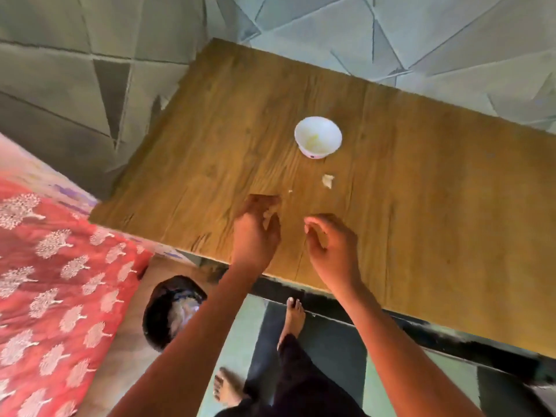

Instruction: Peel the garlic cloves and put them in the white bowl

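Below the table's near edge I see my bare feet (293, 314) on the tiled floor, and to their left a black bin (168, 311) with pale scraps in it, standing beside a red patterned cloth (60, 281). My left hand (255, 233) reaches over the near edge of the wooden table (436, 236), its fingers curled round something pale that looks like a garlic clove (267, 218), though the blur keeps me from being sure of it. My right hand (331, 245) hangs just beside the left, apart from it, thumb and forefinger curled toward each other; I cannot tell whether they pinch a bit of skin or hold nothing. Just beyond my left fingertips lies a tiny pale fleck (290, 191) on the wood, and a little farther, toward the middle of the surface, a larger scrap of garlic skin (328, 181). Beyond that scrap, well apart from both hands and near the table's centre, stands the white bowl (318, 136), upright, with something yellowish and pale at its bottom that looks like peeled garlic. The wood to the right of the bowl runs bare toward the right edge, and on the left it runs bare to the left edge and the far corner, where the table meets a grey wall with a triangle pattern (90, 70).
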A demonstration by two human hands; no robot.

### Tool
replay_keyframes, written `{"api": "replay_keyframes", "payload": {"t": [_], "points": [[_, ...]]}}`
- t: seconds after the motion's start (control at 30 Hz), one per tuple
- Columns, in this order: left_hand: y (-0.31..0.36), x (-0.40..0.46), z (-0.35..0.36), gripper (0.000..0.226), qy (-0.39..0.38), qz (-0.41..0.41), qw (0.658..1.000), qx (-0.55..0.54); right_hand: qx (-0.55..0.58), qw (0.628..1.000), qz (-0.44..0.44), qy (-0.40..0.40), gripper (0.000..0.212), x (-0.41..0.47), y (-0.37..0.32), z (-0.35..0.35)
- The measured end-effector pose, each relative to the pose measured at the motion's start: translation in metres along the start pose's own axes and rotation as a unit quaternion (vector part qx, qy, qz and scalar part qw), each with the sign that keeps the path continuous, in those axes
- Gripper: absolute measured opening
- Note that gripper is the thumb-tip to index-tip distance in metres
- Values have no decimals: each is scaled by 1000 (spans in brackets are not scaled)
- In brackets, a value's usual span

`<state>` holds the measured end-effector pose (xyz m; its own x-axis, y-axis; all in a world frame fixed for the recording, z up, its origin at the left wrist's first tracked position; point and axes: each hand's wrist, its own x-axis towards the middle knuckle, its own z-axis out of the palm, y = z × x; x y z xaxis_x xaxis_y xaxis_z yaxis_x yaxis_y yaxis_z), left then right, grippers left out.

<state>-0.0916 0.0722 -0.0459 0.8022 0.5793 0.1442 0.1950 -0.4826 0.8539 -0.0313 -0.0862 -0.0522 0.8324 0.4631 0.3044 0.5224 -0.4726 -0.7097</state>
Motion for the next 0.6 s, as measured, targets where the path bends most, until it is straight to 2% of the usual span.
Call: {"api": "replay_keyframes", "payload": {"t": [0.1,0.2,0.43,0.6], "points": [[-8,39,28,37,-38,8,997,71,-51,998,-15,29,24,21,45,-4],[-14,61,46,25,-83,38,986,140,-80,994,-2,73,27,38,83,-4],[-23,70,65,9,-59,94,968,224,-129,989,17,70,32,41,114,-3],[2,85,66,12,-42,118,980,155,-113,991,57,33,37,42,107,-9]]}}
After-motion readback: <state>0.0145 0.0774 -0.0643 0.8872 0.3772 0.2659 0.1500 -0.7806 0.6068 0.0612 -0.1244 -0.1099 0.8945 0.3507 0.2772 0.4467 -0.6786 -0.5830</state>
